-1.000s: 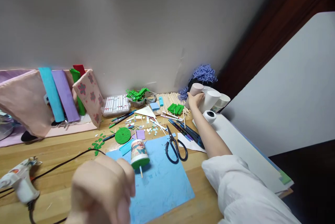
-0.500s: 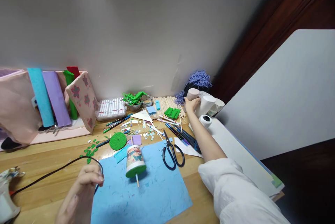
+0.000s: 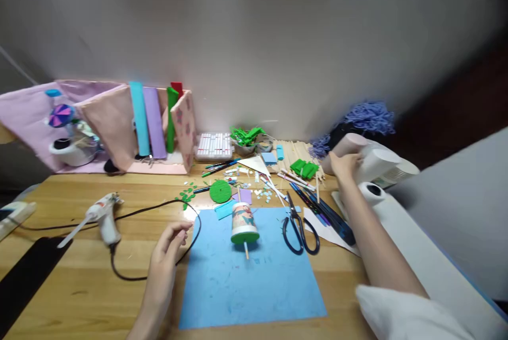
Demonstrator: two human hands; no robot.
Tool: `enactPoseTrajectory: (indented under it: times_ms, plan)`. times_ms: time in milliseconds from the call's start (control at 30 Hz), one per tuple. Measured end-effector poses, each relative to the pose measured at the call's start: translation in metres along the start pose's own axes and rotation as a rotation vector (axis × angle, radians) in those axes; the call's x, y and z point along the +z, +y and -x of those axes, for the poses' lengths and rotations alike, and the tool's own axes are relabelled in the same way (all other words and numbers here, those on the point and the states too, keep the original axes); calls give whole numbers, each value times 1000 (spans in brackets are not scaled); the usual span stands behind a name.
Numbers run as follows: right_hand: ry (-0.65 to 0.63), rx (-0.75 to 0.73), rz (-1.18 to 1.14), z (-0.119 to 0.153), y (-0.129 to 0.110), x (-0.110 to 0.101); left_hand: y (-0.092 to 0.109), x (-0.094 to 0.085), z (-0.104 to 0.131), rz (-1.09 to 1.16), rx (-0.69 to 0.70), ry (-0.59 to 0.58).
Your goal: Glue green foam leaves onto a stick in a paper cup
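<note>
My right hand [image 3: 346, 164] reaches to the back right, its fingers wrapped round a pale pink cup stack [image 3: 350, 144]. White cups [image 3: 379, 164] stand beside it. My left hand [image 3: 170, 242] hovers over the table near the left edge of a blue sheet [image 3: 254, 287], its fingers curled by a black cable [image 3: 198, 231]; whether they touch it is unclear. On the sheet lies a patterned paper cup [image 3: 243, 216] with a green disc on its wide end and a stick through it. Black-handled scissors [image 3: 299, 231] lie to its right.
A hot glue gun [image 3: 105, 215] lies at the left, its cable looping across the table. Pink organizer boxes [image 3: 109, 123] stand behind. Markers [image 3: 214, 145], pens [image 3: 325, 218], paper scraps and a green disc [image 3: 220, 191] lie around the sheet.
The view has turned left, bringing in the whole glue gun and more boxes. My right hand remains at the pink cups, which now tilt more. My left hand's fingers are still curled near the cable.
</note>
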State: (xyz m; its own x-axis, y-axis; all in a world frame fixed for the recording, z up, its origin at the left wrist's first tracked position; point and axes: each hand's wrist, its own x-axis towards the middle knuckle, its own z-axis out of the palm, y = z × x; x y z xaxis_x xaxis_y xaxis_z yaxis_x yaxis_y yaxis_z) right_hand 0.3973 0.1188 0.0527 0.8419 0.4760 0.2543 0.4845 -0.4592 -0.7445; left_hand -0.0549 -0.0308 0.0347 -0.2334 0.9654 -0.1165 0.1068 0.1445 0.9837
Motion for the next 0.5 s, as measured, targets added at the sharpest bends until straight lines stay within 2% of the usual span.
enactPoseTrajectory:
  times_ms: [133,200,267,367,433,500]
  plan:
    - [-138,-276,-93,75,-23,-17,-27,-27,0,-27,-25,198]
    - [-270,-563,-321,125,-39,-27,-38,-43,1,-45,-11,334]
    - [-515,-691,-441,177,-58,-36,-45,-59,1,-73,0,446]
    - [-1020,-735,-505,255,-87,-39,-53,-83,-4,-239,16,593]
    - [-1314,-722,-519,307,-103,-30,-58,-97,-12,-429,23,635]
    - [-1526,-683,-526,358,-117,-13,-62,-110,-21,-506,31,624]
